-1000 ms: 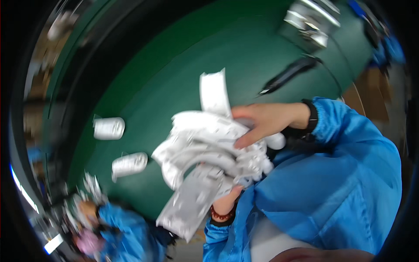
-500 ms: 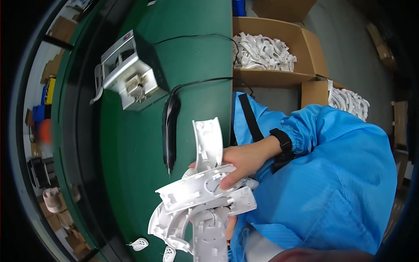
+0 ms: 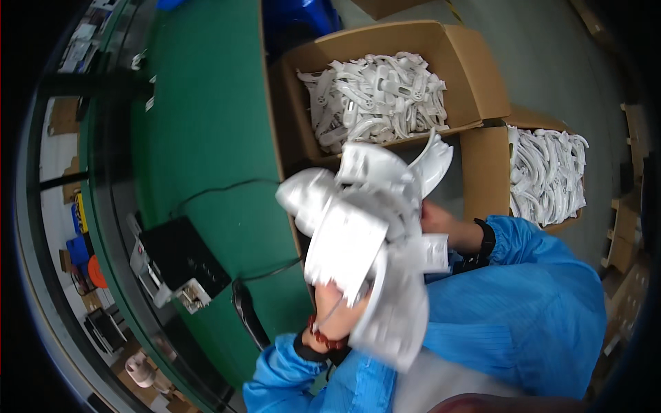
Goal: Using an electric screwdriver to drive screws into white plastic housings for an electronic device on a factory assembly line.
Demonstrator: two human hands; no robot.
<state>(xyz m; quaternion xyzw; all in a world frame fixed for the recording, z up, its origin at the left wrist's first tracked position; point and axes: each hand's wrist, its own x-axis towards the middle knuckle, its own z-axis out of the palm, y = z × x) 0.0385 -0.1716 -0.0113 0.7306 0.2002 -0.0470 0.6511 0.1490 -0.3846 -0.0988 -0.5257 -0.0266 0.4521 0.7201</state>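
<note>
We carry an armful of white plastic parts point(image 3: 365, 227).
Our left hand point(image 3: 334, 313) grips the bundle from below; our right hand point(image 3: 437, 220) clasps its right side, beside the green desk point(image 3: 206, 138).

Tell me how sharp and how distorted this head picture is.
Head view: strong fisheye, the green table edge bows and the corners go black; the bundle of white plastic parts held by both hands is motion-blurred; the cardboard box of white parts looks sharper; light is even, with no harsh glare.

The armful of white plastic parts point(image 3: 365, 234) (held in both hands) has swung from the green table point(image 3: 206, 138) toward the cardboard boxes point(image 3: 475, 76).
</note>
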